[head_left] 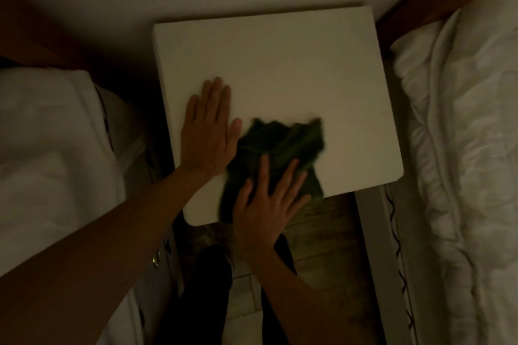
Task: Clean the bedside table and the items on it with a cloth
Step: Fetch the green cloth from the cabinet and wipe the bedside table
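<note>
The right hand [262,210], nearest the camera, presses flat with spread, straight fingers on one dark green cloth [276,157]. The cloth lies on the near edge of the table [294,64], its long axis running from near-left to far-right; motion blurs its outline. The left hand [207,131] rests flat on the tabletop just left of the cloth, fingers straight and together, holding nothing. Two beds flank the table, one left [50,148], one right [462,148], both cut off by the frame.
</note>
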The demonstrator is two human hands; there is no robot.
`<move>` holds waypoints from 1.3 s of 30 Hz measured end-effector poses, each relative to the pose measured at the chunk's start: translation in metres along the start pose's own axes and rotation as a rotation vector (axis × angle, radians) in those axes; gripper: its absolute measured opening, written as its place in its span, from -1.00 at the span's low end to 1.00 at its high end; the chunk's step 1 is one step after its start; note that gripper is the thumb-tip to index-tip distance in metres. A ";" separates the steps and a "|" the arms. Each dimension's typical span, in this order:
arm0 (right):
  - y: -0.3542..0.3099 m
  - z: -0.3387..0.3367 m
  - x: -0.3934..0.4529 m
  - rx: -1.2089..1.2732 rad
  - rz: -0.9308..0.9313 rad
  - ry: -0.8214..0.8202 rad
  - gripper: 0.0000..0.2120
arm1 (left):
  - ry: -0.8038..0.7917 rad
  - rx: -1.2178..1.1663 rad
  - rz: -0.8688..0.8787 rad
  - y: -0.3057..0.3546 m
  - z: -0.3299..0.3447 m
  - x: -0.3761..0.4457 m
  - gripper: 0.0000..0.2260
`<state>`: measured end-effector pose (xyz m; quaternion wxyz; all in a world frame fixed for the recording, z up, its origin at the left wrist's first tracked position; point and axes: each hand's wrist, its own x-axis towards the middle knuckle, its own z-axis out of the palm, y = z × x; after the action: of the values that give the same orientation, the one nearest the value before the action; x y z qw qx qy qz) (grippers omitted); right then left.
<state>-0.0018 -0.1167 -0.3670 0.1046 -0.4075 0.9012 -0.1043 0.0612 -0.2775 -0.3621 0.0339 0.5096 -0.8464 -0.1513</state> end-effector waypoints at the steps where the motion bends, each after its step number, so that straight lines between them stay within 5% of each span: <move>1: -0.004 0.003 -0.012 0.004 -0.113 -0.043 -0.48 | -0.008 -0.017 -0.002 0.000 0.000 -0.005 -0.44; 9: 0.019 -0.016 -0.041 0.103 -0.674 -0.205 -0.58 | -0.094 -0.232 -0.081 0.002 0.000 -0.118 -0.46; 14: 0.015 -0.052 -0.065 0.339 -0.504 -0.682 -0.60 | -0.122 -0.562 -0.470 0.045 -0.012 -0.172 -0.40; 18: 0.017 -0.084 -0.051 0.273 -0.670 -0.908 -0.62 | -0.205 -0.635 -0.696 0.061 -0.036 -0.184 -0.54; 24: 0.021 -0.134 -0.022 0.293 -0.818 -0.865 -0.64 | -0.367 -0.982 -1.076 0.066 -0.076 -0.165 -0.53; 30: 0.025 -0.186 -0.001 0.343 -0.652 -0.755 -0.75 | -0.395 -1.026 -0.866 0.081 -0.134 -0.147 -0.74; 36: 0.009 -0.233 0.031 0.494 -0.407 -0.730 0.03 | -0.467 -0.930 -0.464 0.102 -0.210 -0.123 -0.95; 39: -0.002 -0.258 0.048 0.460 -0.592 -0.759 -0.09 | -0.526 -0.829 -0.259 0.106 -0.246 -0.110 -0.93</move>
<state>-0.1018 -0.1282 -0.1244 0.4761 -0.6201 0.6002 -0.1693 0.0754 -0.1895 -0.0860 0.0000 0.4987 -0.6248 -0.6007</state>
